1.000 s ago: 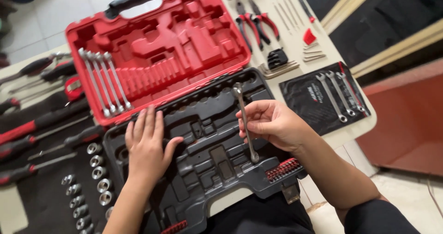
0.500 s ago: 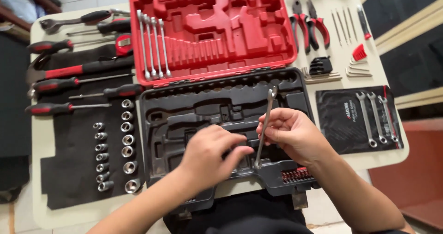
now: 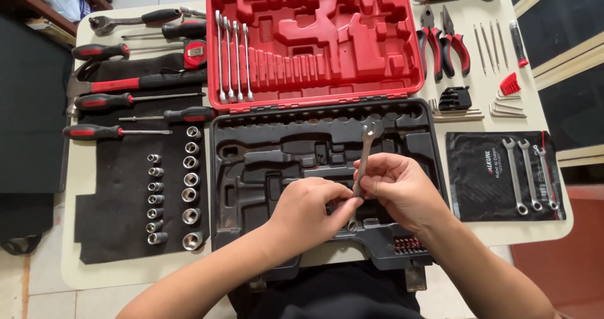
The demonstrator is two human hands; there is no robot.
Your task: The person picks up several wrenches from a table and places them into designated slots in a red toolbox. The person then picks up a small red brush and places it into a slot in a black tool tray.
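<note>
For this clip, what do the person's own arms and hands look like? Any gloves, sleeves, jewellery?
Both hands are bare: no gloves on the left hand or the right hand. No rings, watch or bracelet show. Both forearms are uncovered up to the frame's lower edge, so no sleeve is visible. Fingernails look short and unpainted. Below the arms, dark clothing covers the lap.

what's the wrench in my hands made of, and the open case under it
Wrench: looks like polished steel, bright silver with sharp glints. Case, black half and red half: probably moulded plastic, with matte, tool-shaped recesses and a soft sheen.
</note>
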